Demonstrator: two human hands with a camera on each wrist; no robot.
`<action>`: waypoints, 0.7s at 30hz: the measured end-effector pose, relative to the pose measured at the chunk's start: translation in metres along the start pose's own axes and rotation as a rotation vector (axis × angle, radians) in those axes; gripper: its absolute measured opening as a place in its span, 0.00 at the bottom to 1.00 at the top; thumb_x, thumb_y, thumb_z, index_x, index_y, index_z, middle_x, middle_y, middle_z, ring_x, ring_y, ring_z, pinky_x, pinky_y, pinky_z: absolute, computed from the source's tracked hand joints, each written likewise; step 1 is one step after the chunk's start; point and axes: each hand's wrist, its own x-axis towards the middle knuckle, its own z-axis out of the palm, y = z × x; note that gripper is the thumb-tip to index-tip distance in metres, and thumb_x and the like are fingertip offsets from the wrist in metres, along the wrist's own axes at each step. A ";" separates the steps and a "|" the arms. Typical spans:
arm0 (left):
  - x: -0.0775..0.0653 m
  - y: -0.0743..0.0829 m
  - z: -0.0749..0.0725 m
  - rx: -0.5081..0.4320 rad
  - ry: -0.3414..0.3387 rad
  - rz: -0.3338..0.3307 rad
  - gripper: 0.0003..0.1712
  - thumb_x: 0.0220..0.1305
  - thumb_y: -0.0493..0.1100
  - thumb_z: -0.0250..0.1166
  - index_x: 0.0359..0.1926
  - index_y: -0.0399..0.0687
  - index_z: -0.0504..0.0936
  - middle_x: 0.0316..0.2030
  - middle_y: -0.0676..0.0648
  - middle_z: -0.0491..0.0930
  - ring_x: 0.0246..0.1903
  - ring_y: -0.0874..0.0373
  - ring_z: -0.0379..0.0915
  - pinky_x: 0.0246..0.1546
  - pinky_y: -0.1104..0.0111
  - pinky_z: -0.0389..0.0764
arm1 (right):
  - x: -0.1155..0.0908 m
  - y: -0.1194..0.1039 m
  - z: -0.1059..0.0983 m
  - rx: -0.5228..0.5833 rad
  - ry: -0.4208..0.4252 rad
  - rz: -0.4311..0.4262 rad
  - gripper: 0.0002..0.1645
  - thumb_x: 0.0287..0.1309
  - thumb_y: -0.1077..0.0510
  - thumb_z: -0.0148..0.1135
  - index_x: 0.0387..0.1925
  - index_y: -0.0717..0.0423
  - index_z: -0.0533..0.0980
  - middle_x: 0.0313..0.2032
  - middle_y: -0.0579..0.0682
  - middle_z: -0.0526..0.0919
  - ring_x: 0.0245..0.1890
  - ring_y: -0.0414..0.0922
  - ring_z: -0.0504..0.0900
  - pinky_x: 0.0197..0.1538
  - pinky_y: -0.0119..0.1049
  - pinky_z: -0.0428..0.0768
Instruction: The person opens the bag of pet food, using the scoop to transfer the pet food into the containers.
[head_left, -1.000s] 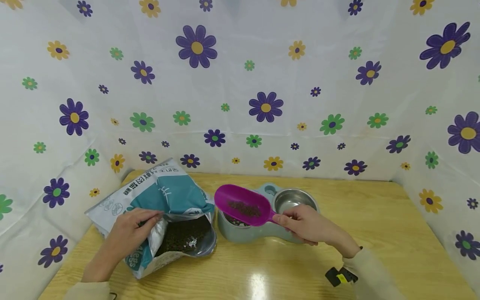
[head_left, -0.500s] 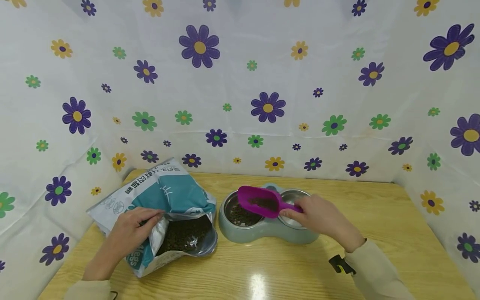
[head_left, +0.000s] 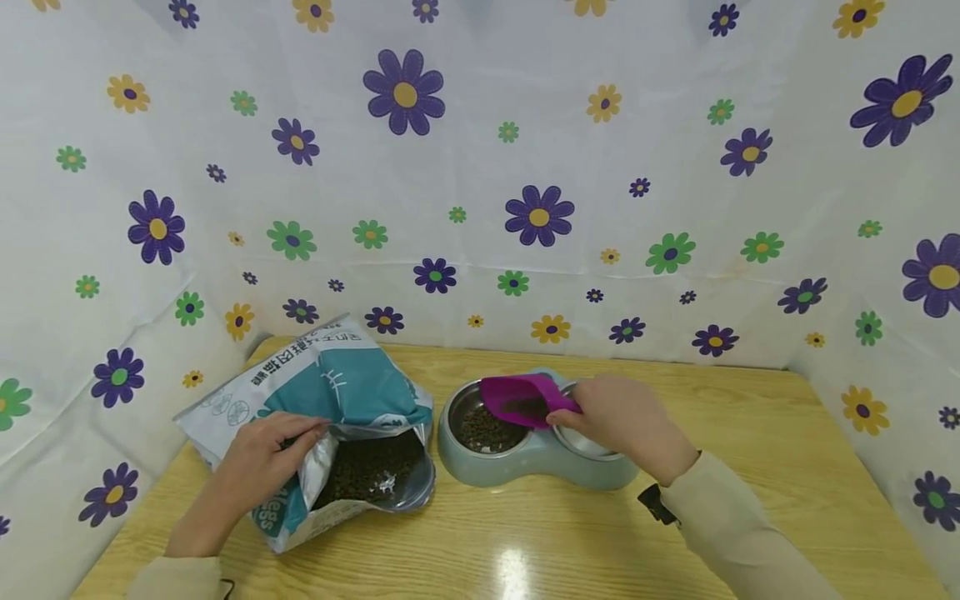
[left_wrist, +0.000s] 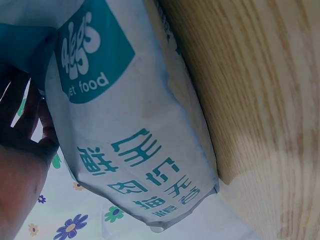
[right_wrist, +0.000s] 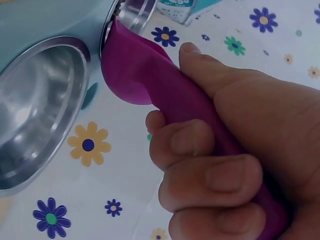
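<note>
My right hand point(head_left: 626, 425) grips the handle of a magenta scoop point(head_left: 510, 396), fingers wrapped round it in the right wrist view. The scoop is tipped over the left steel bowl point(head_left: 450, 427) of a pale green double feeder point(head_left: 536, 467). Brown kibble point(head_left: 483, 429) covers that bowl's bottom, and some dark kibble shows in the scoop. My left hand point(head_left: 255, 462) pinches the upper edge of a white and teal pet food bag point(head_left: 367, 379) at its mouth. Inside the open bag lies more kibble point(head_left: 367, 467). The left wrist view shows the bag's printed side point(left_wrist: 125, 120).
The feeder's right steel bowl point(right_wrist: 40, 110) is partly hidden under my right hand in the head view. Everything stands on a wood-grain table point(head_left: 712, 400). Behind and at both sides hangs a white flowered cloth point(head_left: 480, 167).
The scoop moved right from the bag side, tilted over the left bowl and its load shrank from view; kibble in the bowl is now visible. My left hand stayed on the bag.
</note>
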 end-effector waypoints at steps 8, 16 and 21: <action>0.000 -0.001 0.000 -0.002 -0.002 0.002 0.15 0.57 0.29 0.72 0.45 0.45 0.92 0.40 0.51 0.91 0.40 0.54 0.86 0.46 0.85 0.74 | 0.002 -0.022 0.000 -0.144 0.068 0.008 0.34 0.61 0.37 0.69 0.12 0.47 0.62 0.14 0.41 0.56 0.16 0.39 0.61 0.18 0.32 0.55; 0.000 0.000 0.000 -0.004 -0.001 -0.016 0.15 0.58 0.29 0.72 0.46 0.46 0.92 0.40 0.51 0.91 0.40 0.54 0.86 0.46 0.86 0.74 | 0.000 -0.031 0.003 -0.180 0.090 -0.015 0.35 0.59 0.36 0.71 0.12 0.48 0.63 0.15 0.41 0.54 0.16 0.38 0.58 0.20 0.30 0.52; -0.001 0.001 -0.001 0.003 -0.010 -0.035 0.15 0.59 0.31 0.72 0.46 0.47 0.91 0.41 0.51 0.91 0.41 0.53 0.86 0.45 0.84 0.75 | -0.005 -0.033 0.003 -0.210 0.176 -0.033 0.36 0.57 0.37 0.72 0.11 0.48 0.62 0.14 0.41 0.53 0.16 0.37 0.57 0.19 0.29 0.51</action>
